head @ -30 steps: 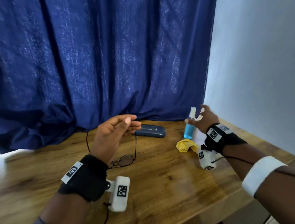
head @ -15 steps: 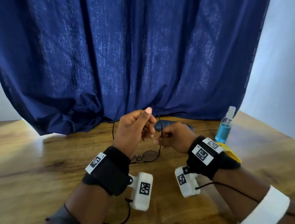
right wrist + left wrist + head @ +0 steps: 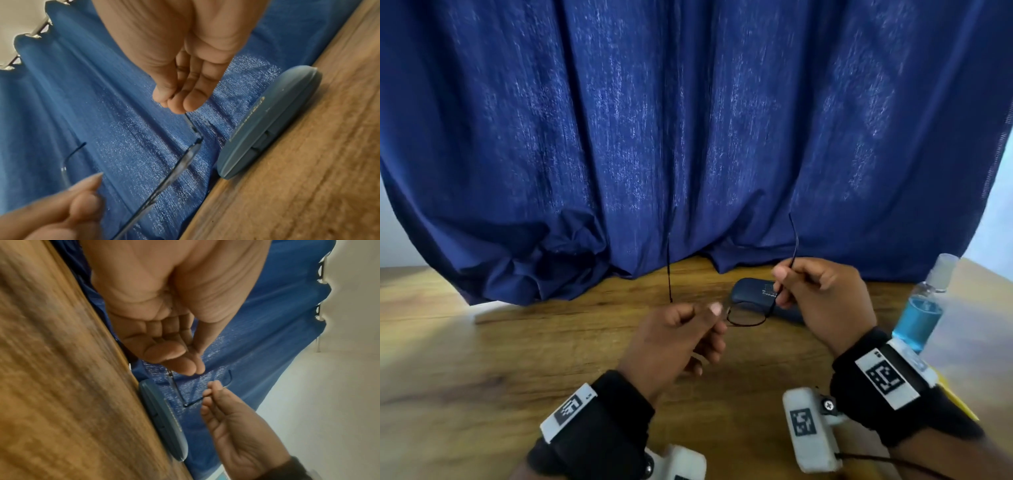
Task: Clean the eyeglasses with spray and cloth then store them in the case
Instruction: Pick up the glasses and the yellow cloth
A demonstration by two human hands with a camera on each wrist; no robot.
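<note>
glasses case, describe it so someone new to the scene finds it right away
Start at the big dark blue curtain hanging behind the wooden table. Where its hem meets the tabletop, just beyond the right hand, lies a closed, oblong, slate-blue hard eyeglasses case. Unlike the upright clear spray bottle of blue liquid to its right, it lies flat and opaque.

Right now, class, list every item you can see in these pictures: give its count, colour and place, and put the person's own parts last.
eyeglasses: one, thin dark frame, held above the table by both hands.
case: one, dark blue, closed, on the table by the curtain.
spray bottle: one, clear with blue liquid, far right.
cloth: one, yellow, mostly hidden behind the right wrist.
table: one, wooden.
curtain: one, blue, behind.
left hand: pinches one temple.
right hand: pinches the other temple.
</note>
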